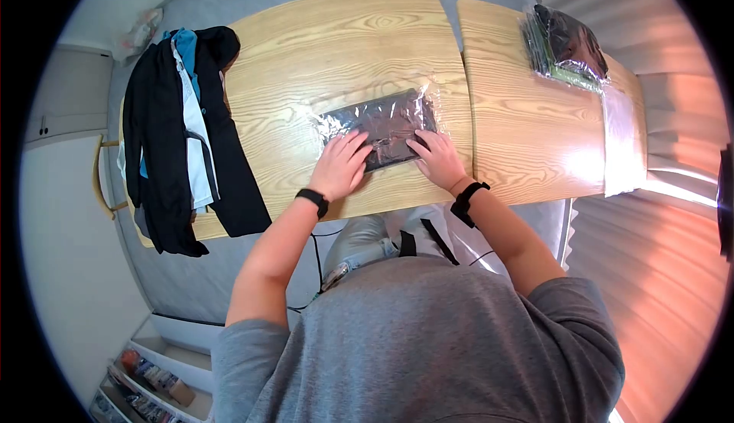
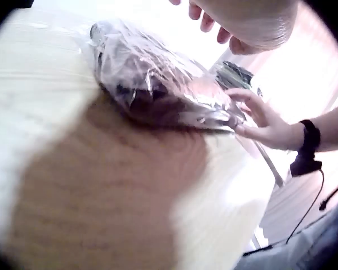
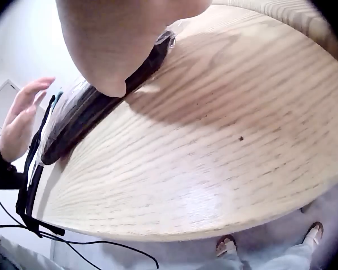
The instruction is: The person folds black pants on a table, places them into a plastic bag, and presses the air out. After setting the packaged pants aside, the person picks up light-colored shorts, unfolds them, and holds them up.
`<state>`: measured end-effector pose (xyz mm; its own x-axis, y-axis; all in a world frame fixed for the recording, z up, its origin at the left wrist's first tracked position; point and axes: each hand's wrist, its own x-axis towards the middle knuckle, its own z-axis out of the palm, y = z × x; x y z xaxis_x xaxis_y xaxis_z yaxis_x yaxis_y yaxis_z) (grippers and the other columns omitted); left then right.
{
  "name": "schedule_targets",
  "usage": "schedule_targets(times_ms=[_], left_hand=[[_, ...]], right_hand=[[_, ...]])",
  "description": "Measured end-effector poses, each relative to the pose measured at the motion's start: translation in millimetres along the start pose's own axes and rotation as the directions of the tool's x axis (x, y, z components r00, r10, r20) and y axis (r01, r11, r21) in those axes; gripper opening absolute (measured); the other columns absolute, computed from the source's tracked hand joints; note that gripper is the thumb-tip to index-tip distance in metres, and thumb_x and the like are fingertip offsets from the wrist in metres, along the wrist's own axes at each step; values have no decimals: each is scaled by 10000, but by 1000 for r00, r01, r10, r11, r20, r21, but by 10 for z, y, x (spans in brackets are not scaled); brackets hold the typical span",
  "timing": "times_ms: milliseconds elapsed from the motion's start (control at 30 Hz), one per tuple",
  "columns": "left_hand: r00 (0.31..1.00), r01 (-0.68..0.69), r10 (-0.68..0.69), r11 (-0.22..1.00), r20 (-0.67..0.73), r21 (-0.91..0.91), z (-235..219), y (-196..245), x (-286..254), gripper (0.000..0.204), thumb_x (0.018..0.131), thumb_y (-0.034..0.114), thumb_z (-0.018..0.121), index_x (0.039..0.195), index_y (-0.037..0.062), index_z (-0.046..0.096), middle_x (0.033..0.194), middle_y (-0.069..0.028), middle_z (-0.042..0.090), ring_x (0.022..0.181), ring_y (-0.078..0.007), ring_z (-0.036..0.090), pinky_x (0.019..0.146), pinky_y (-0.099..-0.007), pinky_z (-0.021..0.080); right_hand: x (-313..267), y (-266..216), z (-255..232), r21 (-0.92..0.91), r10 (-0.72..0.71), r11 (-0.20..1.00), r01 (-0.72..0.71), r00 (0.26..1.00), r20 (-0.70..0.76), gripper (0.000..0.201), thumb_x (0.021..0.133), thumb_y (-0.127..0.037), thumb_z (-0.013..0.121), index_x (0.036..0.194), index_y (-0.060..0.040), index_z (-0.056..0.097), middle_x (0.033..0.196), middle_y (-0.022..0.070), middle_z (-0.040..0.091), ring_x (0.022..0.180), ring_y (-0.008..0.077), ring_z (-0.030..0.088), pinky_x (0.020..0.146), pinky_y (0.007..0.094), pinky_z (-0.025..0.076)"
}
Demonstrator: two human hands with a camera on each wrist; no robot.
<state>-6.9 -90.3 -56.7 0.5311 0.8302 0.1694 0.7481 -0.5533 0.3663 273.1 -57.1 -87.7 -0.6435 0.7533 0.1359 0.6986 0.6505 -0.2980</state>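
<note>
A dark folded garment in a clear plastic bag (image 1: 394, 117) lies flat on the wooden table (image 1: 329, 48), near its front edge. Over the bag's left part is my left hand (image 1: 342, 164), fingers extended; in the right wrist view this left hand (image 3: 21, 125) appears raised beside the bag. My right hand (image 1: 442, 159) is at the bag's right end. In the left wrist view the right hand (image 2: 267, 126) holds the bag's corner, fingers on top and thumb at the front edge. Loose clear film sticks out around the dark cloth.
Black, white and teal clothes (image 1: 183, 128) are heaped over the table's left side. A second table (image 1: 520, 125) adjoins on the right, bearing a stack of bagged garments (image 1: 566, 48) and a pale plastic sheet (image 1: 623, 140). Cables (image 1: 316, 266) hang below the front edge.
</note>
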Motion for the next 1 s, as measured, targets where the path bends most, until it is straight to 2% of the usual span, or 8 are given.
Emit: schedule_targets(times_ms=[67, 133, 467, 733, 800, 867, 933, 1000], left_hand=[[994, 107, -107, 993, -8, 45, -39, 128, -190, 539, 730, 312, 674, 1187, 69, 525, 1219, -138, 486, 1154, -289, 448, 930, -429, 370], [963, 260, -265, 961, 44, 95, 25, 131, -337, 606, 708, 268, 693, 1240, 65, 486, 1254, -157, 458, 1178, -314, 428, 974, -436, 355], [991, 132, -133, 990, 17, 51, 147, -98, -375, 594, 693, 103, 644, 1243, -28, 460, 1278, -187, 461, 1155, -355, 448, 992, -401, 413], [970, 239, -221, 946, 104, -220, -530, -375, -161, 451, 722, 73, 601, 1162, -7, 540, 997, -173, 611, 922, -321, 564, 822, -414, 473], [879, 454, -377, 850, 293, -268, -659, -461, -143, 429, 758, 96, 608, 1172, 2, 550, 1026, -178, 619, 922, -297, 599, 831, -375, 483], [858, 508, -478, 728, 191, -460, -630, -593, -152, 461, 774, 150, 649, 1208, 29, 549, 1089, -157, 628, 974, -263, 619, 848, -329, 478], [830, 445, -555, 603, 52, -662, -502, -798, -164, 537, 756, 202, 701, 1246, 59, 534, 1189, -123, 601, 1087, -222, 578, 873, -312, 467], [816, 430, -569, 476, 104, -767, -581, -861, -156, 653, 709, 235, 757, 1286, 70, 501, 1254, -104, 557, 1151, -224, 525, 923, -343, 441]], right_hand=[[-8, -14, 4, 12, -8, 1000, 8, 1000, -6, 499, 737, -217, 670, 1216, -172, 541, 1238, 89, 512, 1160, 251, 482, 1001, 425, 355], [7, -36, -37, 24, -4, 1000, 5, 1000, -19, 496, 732, -196, 665, 1212, -171, 544, 1241, 87, 511, 1167, 253, 480, 999, 418, 363], [-15, 16, -244, 167, -30, 985, 39, 998, -57, 493, 687, -68, 626, 1173, -97, 549, 1199, 113, 533, 1099, 290, 518, 930, 404, 429], [-38, 177, -355, 301, 49, 954, -7, 990, -131, 398, 713, -41, 618, 1106, -61, 557, 1146, 143, 565, 1049, 325, 537, 906, 393, 445], [32, 191, -369, 384, 109, 923, -36, 979, -171, 363, 703, -51, 629, 1062, -58, 577, 1061, 145, 601, 1007, 326, 560, 875, 401, 464], [191, 178, -454, 382, 182, 922, -61, 940, -289, 331, 708, -71, 647, 1034, -54, 595, 973, 148, 622, 953, 329, 584, 848, 395, 474], [293, 256, -381, 500, 355, 839, -213, 911, -208, 303, 737, -115, 684, 1021, -50, 605, 972, 137, 636, 961, 297, 600, 847, 363, 470], [481, 183, -564, 698, 524, 641, -320, 847, -93, 322, 760, -168, 712, 1034, -42, 601, 1001, 123, 644, 992, 257, 603, 867, 330, 461]])
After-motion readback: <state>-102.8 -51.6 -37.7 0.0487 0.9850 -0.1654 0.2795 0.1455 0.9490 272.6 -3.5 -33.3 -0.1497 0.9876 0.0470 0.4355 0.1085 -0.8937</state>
